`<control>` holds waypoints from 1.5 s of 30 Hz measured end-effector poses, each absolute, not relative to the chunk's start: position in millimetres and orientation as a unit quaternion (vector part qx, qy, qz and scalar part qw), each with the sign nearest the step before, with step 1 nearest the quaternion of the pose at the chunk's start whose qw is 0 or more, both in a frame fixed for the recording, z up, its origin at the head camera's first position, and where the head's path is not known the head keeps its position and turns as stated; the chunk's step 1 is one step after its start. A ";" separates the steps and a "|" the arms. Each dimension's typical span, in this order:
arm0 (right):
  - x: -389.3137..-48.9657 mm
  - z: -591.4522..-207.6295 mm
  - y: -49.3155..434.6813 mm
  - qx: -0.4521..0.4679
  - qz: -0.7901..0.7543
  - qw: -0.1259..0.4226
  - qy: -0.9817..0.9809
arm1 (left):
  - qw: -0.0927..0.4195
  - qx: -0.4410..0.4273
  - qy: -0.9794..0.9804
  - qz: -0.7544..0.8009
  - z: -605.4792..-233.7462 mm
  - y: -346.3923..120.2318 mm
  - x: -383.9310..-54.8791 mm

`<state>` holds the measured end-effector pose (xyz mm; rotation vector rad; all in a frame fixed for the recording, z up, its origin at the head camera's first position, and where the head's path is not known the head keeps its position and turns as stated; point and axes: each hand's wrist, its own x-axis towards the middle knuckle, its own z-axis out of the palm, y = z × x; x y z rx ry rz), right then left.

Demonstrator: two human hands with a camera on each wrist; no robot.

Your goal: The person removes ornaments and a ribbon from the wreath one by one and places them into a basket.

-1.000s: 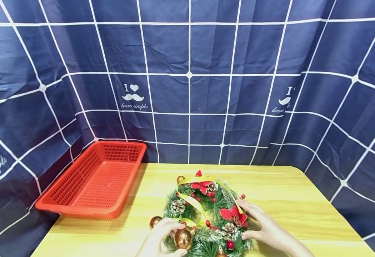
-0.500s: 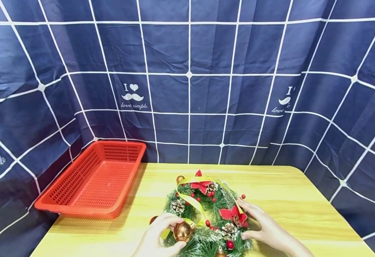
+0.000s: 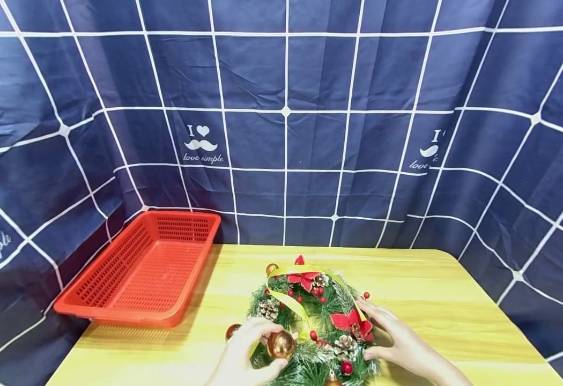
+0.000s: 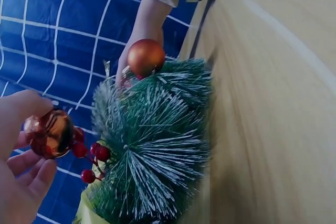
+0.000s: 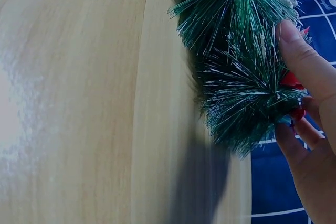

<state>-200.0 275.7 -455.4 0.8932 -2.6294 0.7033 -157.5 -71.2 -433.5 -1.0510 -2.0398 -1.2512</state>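
A green Christmas wreath (image 3: 310,356) lies on the table with red poinsettias, berries, pine cones and a yellow ribbon (image 3: 288,303). At its front left, my left hand (image 3: 245,354) pinches a shiny copper-coloured bauble (image 3: 281,344) between thumb and fingers; the left wrist view shows this bauble (image 4: 51,134) beside a sprig of red berries (image 4: 97,153). My right hand (image 3: 402,340) grips the wreath's right edge, thumb and fingers spread on either side of a red poinsettia (image 3: 351,323). In the right wrist view its fingertips (image 5: 289,31) touch the green needles (image 5: 247,85).
A red perforated plastic basket (image 3: 180,303) stands at the table's left. Another bauble (image 3: 233,331) shows behind my left hand, and one (image 3: 332,379) sits at the wreath's near side. A blue checked curtain (image 3: 310,139) encloses the wooden table (image 3: 455,321) at back and sides.
My left hand has raised the bauble slightly and shifted it a little to the right. The right hand and the wreath look the same.
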 end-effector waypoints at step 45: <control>-199.2 -456.5 277.1 0.319 0.241 0.141 -0.906 | 0.242 -0.386 -0.746 -0.485 -391.8 -81.3 -146.8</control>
